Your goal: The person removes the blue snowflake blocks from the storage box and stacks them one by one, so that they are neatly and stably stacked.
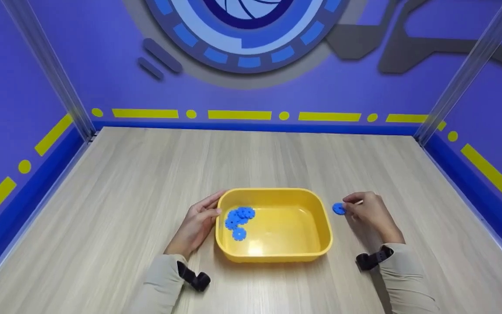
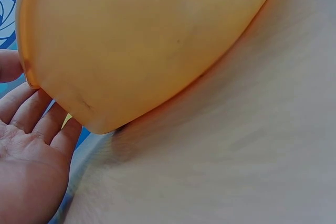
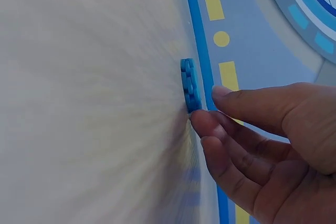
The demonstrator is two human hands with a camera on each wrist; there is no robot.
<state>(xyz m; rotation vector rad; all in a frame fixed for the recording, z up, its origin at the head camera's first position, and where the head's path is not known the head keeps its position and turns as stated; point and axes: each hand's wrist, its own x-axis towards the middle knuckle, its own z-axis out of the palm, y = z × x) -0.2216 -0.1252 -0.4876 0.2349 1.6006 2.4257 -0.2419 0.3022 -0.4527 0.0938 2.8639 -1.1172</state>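
Note:
A yellow plastic basin (image 1: 277, 226) stands on the table, with several blue notched discs (image 1: 239, 234) lying toward its left end, some overlapping. My left hand (image 1: 199, 224) rests against the basin's left side, thumb at the rim. In the left wrist view, the fairly straight fingers (image 2: 50, 121) touch the basin's outer wall (image 2: 142, 40) below the rim. To the right of the basin, my right hand (image 1: 373, 213) touches the near edge of blue notched discs (image 1: 338, 209) on the table. The right wrist view shows two stacked layers (image 3: 190, 85), with the thumb apart from them.
The wood-grain table (image 1: 146, 170) extends around the basin. Purple-blue panels with yellow markings (image 1: 239, 115) enclose its back and sides. Metal posts (image 1: 55, 65) stand at the rear corners. Each wrist wears a black strap with a small camera (image 1: 201, 281).

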